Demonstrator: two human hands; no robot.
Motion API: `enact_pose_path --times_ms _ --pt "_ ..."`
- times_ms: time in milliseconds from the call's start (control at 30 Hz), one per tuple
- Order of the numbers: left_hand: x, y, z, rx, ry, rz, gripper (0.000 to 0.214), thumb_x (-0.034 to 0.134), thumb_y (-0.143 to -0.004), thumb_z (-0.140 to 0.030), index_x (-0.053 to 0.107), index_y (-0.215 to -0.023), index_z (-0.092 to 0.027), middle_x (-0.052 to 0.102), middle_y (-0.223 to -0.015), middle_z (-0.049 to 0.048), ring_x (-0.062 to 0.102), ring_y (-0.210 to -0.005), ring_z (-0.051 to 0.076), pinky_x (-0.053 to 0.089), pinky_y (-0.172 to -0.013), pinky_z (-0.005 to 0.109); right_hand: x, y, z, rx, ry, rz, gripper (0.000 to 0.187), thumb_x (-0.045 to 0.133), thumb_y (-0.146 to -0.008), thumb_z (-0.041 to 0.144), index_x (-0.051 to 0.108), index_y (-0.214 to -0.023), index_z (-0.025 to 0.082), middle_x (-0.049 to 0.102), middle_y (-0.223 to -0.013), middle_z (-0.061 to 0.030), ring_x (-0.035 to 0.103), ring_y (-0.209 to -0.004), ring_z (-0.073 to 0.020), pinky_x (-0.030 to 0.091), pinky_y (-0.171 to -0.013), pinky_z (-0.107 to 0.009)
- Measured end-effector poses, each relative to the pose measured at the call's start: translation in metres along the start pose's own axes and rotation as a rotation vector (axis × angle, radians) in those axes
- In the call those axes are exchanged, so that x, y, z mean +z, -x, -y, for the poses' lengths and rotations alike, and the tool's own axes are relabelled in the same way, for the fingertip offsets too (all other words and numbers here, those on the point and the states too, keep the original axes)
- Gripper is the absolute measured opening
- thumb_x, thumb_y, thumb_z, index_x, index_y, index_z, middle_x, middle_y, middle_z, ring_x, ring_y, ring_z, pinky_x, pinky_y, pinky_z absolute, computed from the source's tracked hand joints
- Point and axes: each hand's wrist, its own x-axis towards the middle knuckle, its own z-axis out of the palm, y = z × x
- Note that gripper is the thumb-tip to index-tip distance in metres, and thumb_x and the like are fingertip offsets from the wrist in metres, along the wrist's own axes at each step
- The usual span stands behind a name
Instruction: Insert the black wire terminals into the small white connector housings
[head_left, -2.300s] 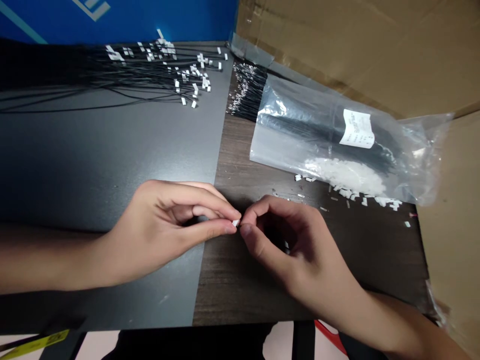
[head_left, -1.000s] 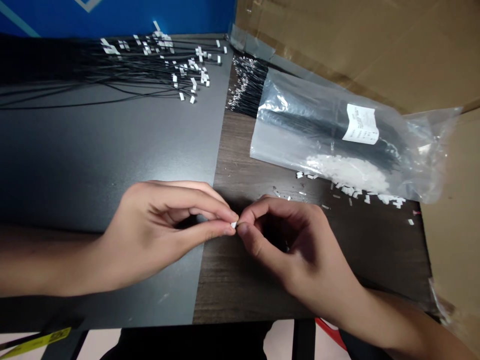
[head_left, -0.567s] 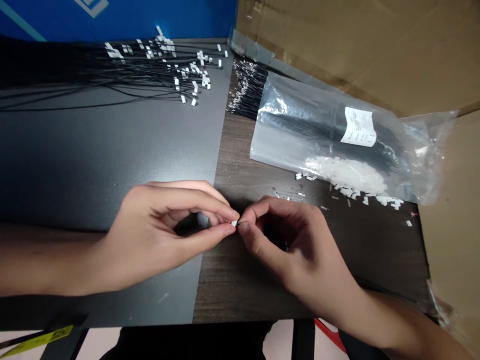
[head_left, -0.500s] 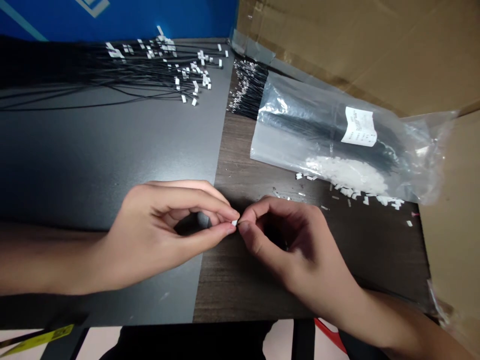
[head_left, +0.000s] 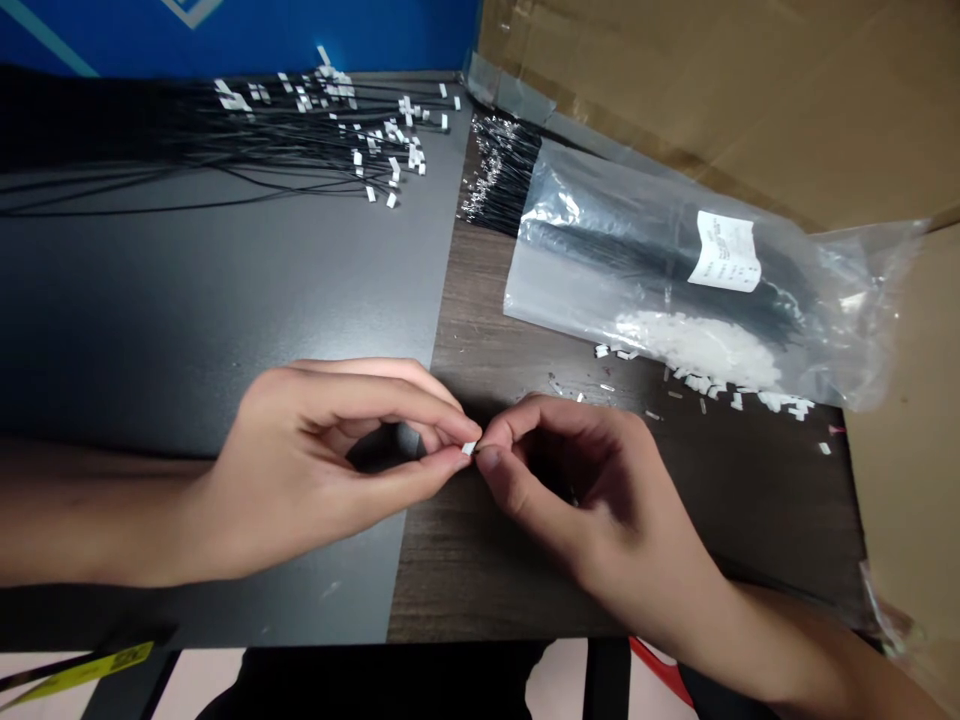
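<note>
Holding a white piece in the left hand — pinching just beside it with the right hand, too closely to tell on what.

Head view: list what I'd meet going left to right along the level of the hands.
Left hand, small white piece pinched at its fingertips, right hand, lone white piece on the dark wood-grain surface, brown cardboard.

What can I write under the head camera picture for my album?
Left hand pinches a tiny white piece beside the right hand, near a clear bag of black wires.
</note>
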Motion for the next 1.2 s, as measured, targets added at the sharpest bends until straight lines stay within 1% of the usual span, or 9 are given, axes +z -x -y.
enact_pose_path --times_ms 133,233,300,433,533,767,967,1067,1200 --pt "-0.0015 -0.0015 0.0002 -0.006 0.007 0.012 0.030 0.091 -0.091 0.000 0.094 -0.097 -0.030 0.091 -0.095 -0.0021 0.084 -0.078 0.012 0.068 -0.073 0.017 -0.0001 0.0007 -0.0008 -0.027 0.027 -0.021 0.010 0.087 -0.089 0.011 0.082 -0.085 0.018 0.073 -0.073 0.0028 0.063 -0.068 -0.0110 0.053 -0.063 -0.021" --pt "-0.0030 -0.0023 0.0006 -0.010 0.008 0.024 0.029 0.093 -0.091 -0.001 0.094 -0.097 -0.030 0.091 -0.094 -0.0022 0.084 -0.078 0.013 0.069 -0.073 0.016 -0.0008 0.0004 -0.0007 -0.041 0.045 -0.044 0.009 0.087 -0.088 0.010 0.083 -0.084 0.017 0.074 -0.073 0.0031 0.062 -0.066 -0.0092 0.049 -0.060 -0.018" --pt "-0.0035 -0.0020 0.0008 -0.016 -0.003 0.025 0.028 0.094 -0.091 -0.002 0.094 -0.096 -0.029 0.091 -0.094 -0.0021 0.085 -0.078 0.012 0.069 -0.073 0.015 -0.0012 -0.0002 0.0001 -0.028 0.051 -0.035 0.008 0.086 -0.087 0.010 0.083 -0.083 0.016 0.074 -0.072 0.0031 0.062 -0.065 -0.0086 0.049 -0.059 -0.017" --pt "-0.0033 -0.0008 0.0013 -0.016 -0.023 0.032 0.027 0.094 -0.090 -0.001 0.093 -0.094 -0.028 0.091 -0.092 -0.0015 0.085 -0.076 0.012 0.068 -0.071 0.014 -0.0014 -0.0021 0.0028 0.000 0.066 -0.011 0.008 0.085 -0.086 0.010 0.083 -0.080 0.016 0.074 -0.069 0.0027 0.063 -0.063 -0.0089 0.049 -0.058 -0.017" --pt "-0.0026 -0.0013 0.0013 -0.014 -0.033 0.045 0.027 0.094 -0.090 -0.001 0.094 -0.092 -0.027 0.091 -0.091 -0.0017 0.086 -0.076 0.012 0.068 -0.072 0.014 -0.0016 -0.0026 0.0034 -0.007 0.092 -0.015 0.009 0.084 -0.084 0.011 0.083 -0.078 0.017 0.076 -0.070 0.0021 0.064 -0.063 -0.0097 0.050 -0.058 -0.018" --pt "-0.0017 -0.0014 0.0005 0.011 -0.067 0.056 0.026 0.094 -0.091 -0.001 0.094 -0.095 -0.027 0.092 -0.091 -0.0015 0.086 -0.076 0.013 0.067 -0.069 0.015 -0.0026 -0.0022 0.0000 -0.017 0.142 -0.002 0.010 0.084 -0.086 0.011 0.083 -0.079 0.019 0.078 -0.071 0.0016 0.067 -0.064 -0.0117 0.052 -0.059 -0.021" --pt "-0.0009 0.0004 0.0038 -0.017 -0.007 0.018 0.027 0.093 -0.091 -0.001 0.094 -0.095 -0.028 0.090 -0.093 -0.0026 0.085 -0.078 0.011 0.067 -0.074 0.012 -0.0049 -0.0021 0.0014 -0.010 0.136 -0.008 0.012 0.087 -0.090 0.011 0.087 -0.082 0.019 0.079 -0.072 0.0016 0.066 -0.066 -0.0111 0.053 -0.062 -0.020" --pt "-0.0008 -0.0011 0.0045 -0.030 0.018 0.022 0.027 0.091 -0.091 -0.001 0.093 -0.095 -0.027 0.091 -0.094 -0.0025 0.086 -0.081 0.011 0.068 -0.077 0.011 -0.0058 -0.0020 0.0021 -0.004 0.135 -0.010 0.011 0.089 -0.089 0.011 0.087 -0.083 0.019 0.077 -0.071 0.0018 0.065 -0.065 -0.0112 0.054 -0.063 -0.020" --pt "-0.0023 -0.0032 0.0056 -0.029 0.033 0.042 0.026 0.090 -0.091 0.000 0.093 -0.094 -0.025 0.090 -0.092 -0.0004 0.086 -0.080 0.013 0.069 -0.077 0.011 -0.0060 -0.0018 0.0016 -0.007 0.138 -0.009 0.009 0.087 -0.089 0.011 0.087 -0.083 0.018 0.078 -0.071 0.0013 0.064 -0.064 -0.0104 0.051 -0.060 -0.020"
